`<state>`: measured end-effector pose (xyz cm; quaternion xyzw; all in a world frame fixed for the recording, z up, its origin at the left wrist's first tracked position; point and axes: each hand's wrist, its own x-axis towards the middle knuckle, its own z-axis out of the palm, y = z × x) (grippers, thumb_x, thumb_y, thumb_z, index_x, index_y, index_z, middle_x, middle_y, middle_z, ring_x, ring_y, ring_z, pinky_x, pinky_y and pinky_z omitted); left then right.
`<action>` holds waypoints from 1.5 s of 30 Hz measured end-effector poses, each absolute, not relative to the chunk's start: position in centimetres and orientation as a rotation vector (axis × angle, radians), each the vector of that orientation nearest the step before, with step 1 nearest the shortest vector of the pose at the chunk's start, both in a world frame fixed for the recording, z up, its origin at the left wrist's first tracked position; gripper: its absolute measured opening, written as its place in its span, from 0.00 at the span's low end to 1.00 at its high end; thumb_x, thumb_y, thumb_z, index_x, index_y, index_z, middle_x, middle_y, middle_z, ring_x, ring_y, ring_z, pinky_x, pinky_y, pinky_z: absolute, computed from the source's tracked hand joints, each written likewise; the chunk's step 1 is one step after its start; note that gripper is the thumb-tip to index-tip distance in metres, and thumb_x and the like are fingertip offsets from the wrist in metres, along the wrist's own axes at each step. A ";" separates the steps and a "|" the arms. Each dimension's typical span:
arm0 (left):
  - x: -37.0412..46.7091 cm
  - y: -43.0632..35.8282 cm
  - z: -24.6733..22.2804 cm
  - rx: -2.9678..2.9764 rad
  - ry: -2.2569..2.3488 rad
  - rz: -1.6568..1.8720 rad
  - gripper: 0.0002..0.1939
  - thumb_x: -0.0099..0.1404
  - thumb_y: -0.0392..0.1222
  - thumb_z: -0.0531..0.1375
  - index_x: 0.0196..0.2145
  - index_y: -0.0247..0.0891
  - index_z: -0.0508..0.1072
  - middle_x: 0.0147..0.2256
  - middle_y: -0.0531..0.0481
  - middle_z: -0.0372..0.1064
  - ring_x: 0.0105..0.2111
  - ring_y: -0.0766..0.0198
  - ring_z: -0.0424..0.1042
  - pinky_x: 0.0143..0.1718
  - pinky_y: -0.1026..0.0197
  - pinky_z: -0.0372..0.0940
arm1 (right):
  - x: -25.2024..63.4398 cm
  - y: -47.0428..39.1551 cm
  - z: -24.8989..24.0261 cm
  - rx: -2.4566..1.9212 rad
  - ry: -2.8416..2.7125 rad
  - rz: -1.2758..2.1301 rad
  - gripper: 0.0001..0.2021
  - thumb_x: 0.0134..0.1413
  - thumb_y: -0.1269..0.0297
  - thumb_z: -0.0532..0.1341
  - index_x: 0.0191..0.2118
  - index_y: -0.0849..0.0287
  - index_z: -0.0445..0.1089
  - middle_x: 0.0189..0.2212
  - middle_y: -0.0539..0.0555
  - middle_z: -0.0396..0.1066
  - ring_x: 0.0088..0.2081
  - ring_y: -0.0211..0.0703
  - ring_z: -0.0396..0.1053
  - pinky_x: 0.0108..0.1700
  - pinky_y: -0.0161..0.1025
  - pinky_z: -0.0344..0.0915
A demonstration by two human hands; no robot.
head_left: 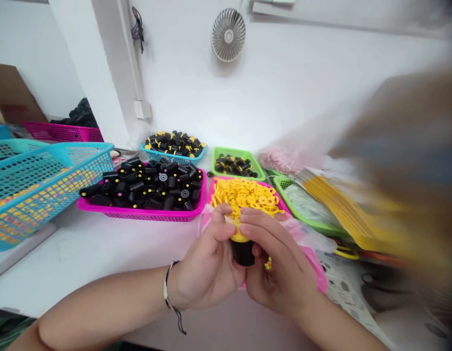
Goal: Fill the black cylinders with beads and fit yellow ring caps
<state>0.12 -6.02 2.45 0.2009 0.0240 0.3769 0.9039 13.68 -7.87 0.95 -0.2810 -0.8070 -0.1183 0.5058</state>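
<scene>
upright between 2 hands (215, 268), black-and-yellow piece (242, 248)

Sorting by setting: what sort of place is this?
Probably a small workshop: a magenta basket heaped with black parts, a pink basket with yellow pieces, and a black-and-yellow part in hand.

A narrow cord bracelet (165, 291) is being worn around the left wrist (176, 286), just above the left hand (207, 265). Its band is being formed by slim dark strands, with a pale, cream-toned section being shown along the outer side. Below the wrist, thin dark cord ends (179, 321) are being left loose, their tips being finished with what looks like a small knot. The left forearm (112, 302) and the right forearm (339, 319) are being left uncovered, as is the right hand (284, 265).
</scene>
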 end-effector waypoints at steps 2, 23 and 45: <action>0.4 -5.7 2.5 0.426 0.014 0.668 0.05 0.57 0.41 0.56 0.31 0.39 0.63 0.24 0.55 0.64 0.26 0.69 0.68 0.32 0.68 0.62 | 13.6 -8.1 1.2 -0.737 -1.961 -0.076 0.31 0.43 0.82 0.54 0.57 0.62 0.58 0.51 0.60 0.65 0.53 0.49 0.64 0.54 0.47 0.67; -15.2 8.9 6.4 2.492 1.867 0.254 0.21 0.62 0.49 0.52 0.51 0.40 0.66 0.41 0.47 0.75 0.40 0.55 0.73 0.39 0.60 0.64 | 18.0 13.3 6.8 -1.306 -1.691 0.000 0.26 0.56 0.62 0.60 0.59 0.56 0.55 0.60 0.62 0.52 0.53 0.52 0.63 0.50 0.51 0.65; -14.4 11.4 2.8 2.504 1.516 -0.205 0.28 0.43 0.52 0.64 0.45 0.45 0.74 0.39 0.49 0.75 0.35 0.56 0.73 0.35 0.62 0.64 | 2.3 9.4 -0.9 -1.412 -2.409 0.510 0.13 0.55 0.60 0.62 0.43 0.62 0.68 0.40 0.54 0.70 0.39 0.42 0.70 0.42 0.44 0.68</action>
